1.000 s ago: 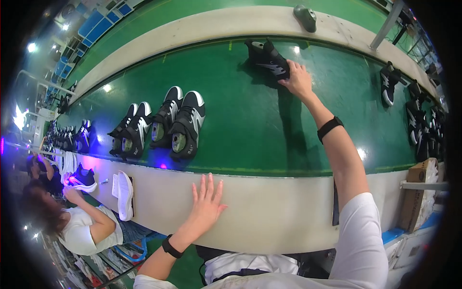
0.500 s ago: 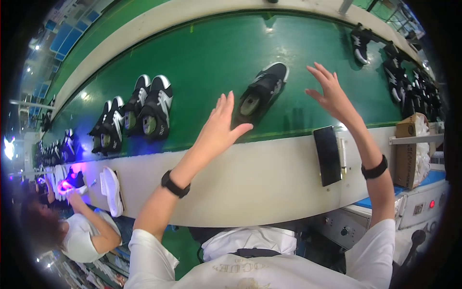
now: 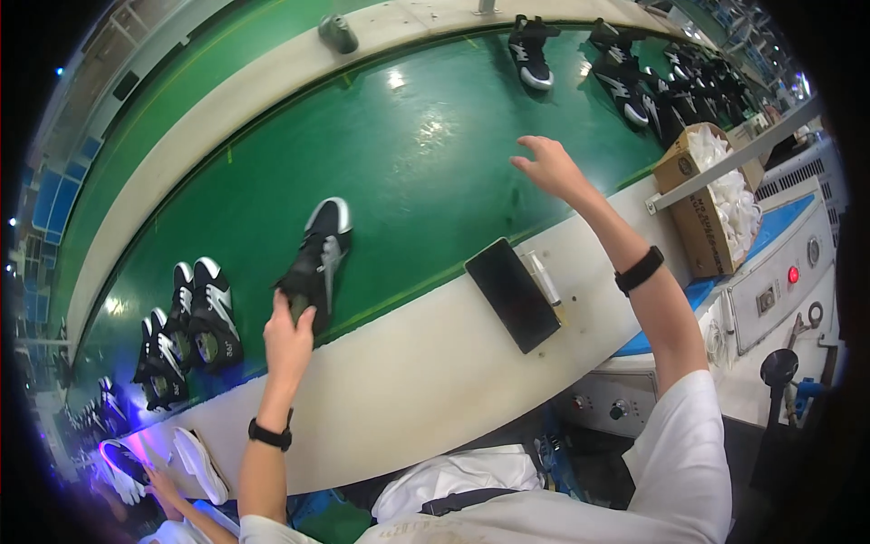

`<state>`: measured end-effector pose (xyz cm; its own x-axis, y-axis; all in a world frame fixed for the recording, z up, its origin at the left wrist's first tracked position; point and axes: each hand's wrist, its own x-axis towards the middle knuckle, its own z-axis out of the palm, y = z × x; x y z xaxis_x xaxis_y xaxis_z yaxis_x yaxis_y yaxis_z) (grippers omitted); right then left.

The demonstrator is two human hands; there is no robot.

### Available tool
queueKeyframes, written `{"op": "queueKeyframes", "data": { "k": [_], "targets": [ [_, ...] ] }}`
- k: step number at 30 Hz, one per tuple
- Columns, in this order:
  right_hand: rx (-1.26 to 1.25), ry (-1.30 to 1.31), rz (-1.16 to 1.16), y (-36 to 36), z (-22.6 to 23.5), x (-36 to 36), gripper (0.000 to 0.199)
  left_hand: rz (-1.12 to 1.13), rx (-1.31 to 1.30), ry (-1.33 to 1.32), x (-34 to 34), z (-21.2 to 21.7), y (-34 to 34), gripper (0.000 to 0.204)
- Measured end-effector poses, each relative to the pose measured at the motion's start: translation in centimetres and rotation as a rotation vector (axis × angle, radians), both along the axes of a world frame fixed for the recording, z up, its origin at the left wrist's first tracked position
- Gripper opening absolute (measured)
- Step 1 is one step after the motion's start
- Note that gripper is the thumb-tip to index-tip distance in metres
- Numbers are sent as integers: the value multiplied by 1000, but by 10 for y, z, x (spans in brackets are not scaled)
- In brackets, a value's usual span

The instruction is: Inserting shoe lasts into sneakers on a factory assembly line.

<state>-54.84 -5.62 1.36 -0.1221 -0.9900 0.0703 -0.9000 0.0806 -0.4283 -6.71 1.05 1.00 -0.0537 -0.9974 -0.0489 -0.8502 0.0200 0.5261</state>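
Observation:
A single black sneaker (image 3: 319, 249) with a white toe cap and grey side stripes lies on the green conveyor belt (image 3: 408, 190), toe pointing away from me. At its heel, my left hand (image 3: 288, 337) has thumb and fingers closed round the collar. My right hand (image 3: 548, 168) reaches over the belt with nothing in it, its fingers stretched out. Beyond that hand is another black sneaker (image 3: 531, 59), toe toward me and not touched. Two more sneakers (image 3: 214, 313) stand side by side to the left, with others behind them down the belt.
On the pale ledge (image 3: 408, 367) lie a black flat tablet-like case (image 3: 514, 295) and a white tube (image 3: 544, 277). A cardboard box (image 3: 702, 213) of white wrapping stands right, near several sneakers (image 3: 689, 86) and a metal bar. A co-worker's hand (image 3: 163, 485) and white soles (image 3: 198, 464) are lower left.
My left hand has gone from open beside the sneaker to closed on its heel. My right hand has reached farther toward the sneakers on the right. The view has turned right.

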Motion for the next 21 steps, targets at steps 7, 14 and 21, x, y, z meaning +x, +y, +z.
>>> {"op": "queueKeyframes", "data": {
  "k": [7,14,21],
  "targets": [
    [30,-4,-136,-12,-41,-39,48,55,74,-7,17,19,12,60],
    [-70,16,-206,-28,-69,-60,58,-549,-45,-333,15,42,115,71],
    [-198,38,-258,-51,-86,-68,58,-602,306,-355,6,19,159,94]
  ]
}}
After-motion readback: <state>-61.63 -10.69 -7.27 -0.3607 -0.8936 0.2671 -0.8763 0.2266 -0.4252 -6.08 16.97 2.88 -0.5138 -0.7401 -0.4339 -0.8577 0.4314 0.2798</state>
